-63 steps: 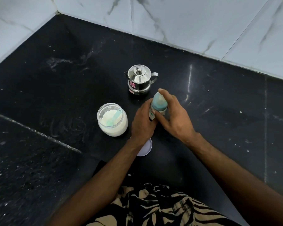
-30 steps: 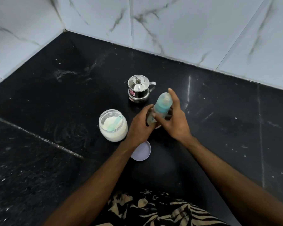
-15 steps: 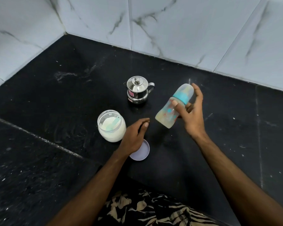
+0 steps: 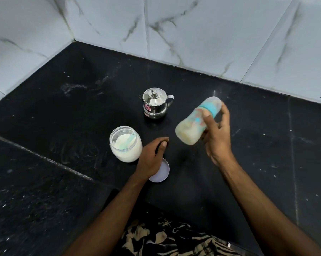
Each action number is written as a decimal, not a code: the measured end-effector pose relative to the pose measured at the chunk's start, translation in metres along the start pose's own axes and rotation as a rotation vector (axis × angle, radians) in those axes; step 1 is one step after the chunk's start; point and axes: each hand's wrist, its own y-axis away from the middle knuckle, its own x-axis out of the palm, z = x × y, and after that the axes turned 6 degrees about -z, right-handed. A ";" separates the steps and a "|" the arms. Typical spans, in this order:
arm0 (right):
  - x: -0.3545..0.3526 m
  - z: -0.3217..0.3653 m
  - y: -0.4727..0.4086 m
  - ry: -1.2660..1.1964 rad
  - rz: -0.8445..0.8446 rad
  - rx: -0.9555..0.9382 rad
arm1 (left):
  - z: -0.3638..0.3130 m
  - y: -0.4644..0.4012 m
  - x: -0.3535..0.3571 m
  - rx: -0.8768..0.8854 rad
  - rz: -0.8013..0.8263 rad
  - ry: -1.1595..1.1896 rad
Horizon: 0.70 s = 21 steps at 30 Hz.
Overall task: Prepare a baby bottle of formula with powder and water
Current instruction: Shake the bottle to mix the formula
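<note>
The right hand holds the baby bottle in the air at the right of the scene, fingers and thumb curled round its body just below the teal collar. The bottle is tilted, cap end far and right, base near and left, and blurred. The left hand is low over the black surface, fingers loosely curled and holding nothing, partly covering a white lid. Just left of it stands the open powder jar with a teal scoop inside. The steel kettle stands farther back.
</note>
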 end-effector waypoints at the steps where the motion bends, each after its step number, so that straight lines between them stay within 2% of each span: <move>1: 0.001 -0.001 0.001 0.004 0.005 0.010 | 0.000 0.000 0.001 0.002 -0.012 0.001; 5: -0.001 -0.011 0.019 0.301 0.338 0.085 | 0.001 0.001 0.000 -0.025 0.005 0.047; 7: 0.000 -0.009 0.014 0.250 0.255 0.042 | 0.001 -0.001 0.001 -0.047 -0.020 0.042; 10: 0.004 -0.006 0.001 -0.004 -0.045 0.035 | -0.005 -0.003 0.001 -0.104 -0.053 0.085; 12: 0.003 -0.009 0.006 0.014 -0.016 0.059 | -0.005 -0.004 -0.001 -0.137 -0.030 0.118; 15: -0.002 -0.011 0.020 0.274 0.268 0.094 | -0.005 -0.002 -0.004 -0.153 0.016 0.154; 16: -0.004 -0.010 0.019 0.290 0.279 0.078 | -0.004 0.000 -0.005 -0.151 0.022 0.156; 17: -0.004 -0.007 0.016 0.252 0.222 0.053 | -0.004 0.004 -0.008 -0.143 0.025 0.143; 19: -0.003 -0.001 0.006 0.085 0.001 0.030 | -0.004 0.012 -0.012 -0.115 0.016 0.110; 21: -0.001 -0.001 0.001 -0.044 -0.092 0.047 | -0.001 0.020 -0.015 -0.101 0.008 0.090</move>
